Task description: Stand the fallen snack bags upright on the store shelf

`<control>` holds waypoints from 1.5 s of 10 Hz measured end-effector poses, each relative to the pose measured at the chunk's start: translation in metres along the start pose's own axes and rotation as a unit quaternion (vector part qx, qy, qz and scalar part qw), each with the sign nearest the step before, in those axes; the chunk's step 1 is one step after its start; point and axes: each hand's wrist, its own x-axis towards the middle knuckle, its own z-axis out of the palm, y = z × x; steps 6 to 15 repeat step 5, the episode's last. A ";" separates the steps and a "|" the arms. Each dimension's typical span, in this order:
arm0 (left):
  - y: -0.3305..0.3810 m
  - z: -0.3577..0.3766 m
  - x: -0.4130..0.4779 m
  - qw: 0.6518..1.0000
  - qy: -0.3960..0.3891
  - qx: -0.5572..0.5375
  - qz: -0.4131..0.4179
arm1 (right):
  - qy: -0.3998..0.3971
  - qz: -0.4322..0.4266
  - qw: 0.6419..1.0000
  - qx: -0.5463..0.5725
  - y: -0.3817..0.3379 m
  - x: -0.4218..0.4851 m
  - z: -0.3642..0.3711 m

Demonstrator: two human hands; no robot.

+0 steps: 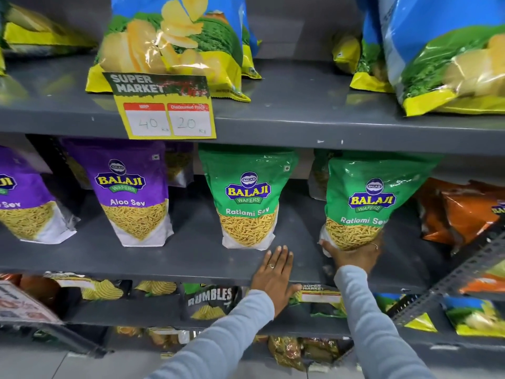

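On the middle grey shelf [191,258] stand two purple Aloo Sev bags [131,192] and a green Ratlami Sev bag [247,198], all upright. My right hand [352,255] grips the bottom of a second green Ratlami Sev bag [369,198], which is upright and lifted slightly off the shelf, leaning a little left. My left hand [273,274] lies flat on the shelf's front edge, fingers spread, holding nothing. At the right, orange snack bags [456,214] lie slumped on the same shelf.
The upper shelf carries blue and yellow chip bags [175,45] and a yellow price tag [166,108]. Lower shelves hold more snack bags, including a dark Rumbles bag [209,299]. A slotted metal upright [448,277] crosses diagonally at the right.
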 end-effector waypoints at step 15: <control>-0.002 -0.017 -0.006 0.999 -0.043 -0.019 0.006 | -0.007 0.050 0.998 -0.042 -0.015 -0.016 -0.016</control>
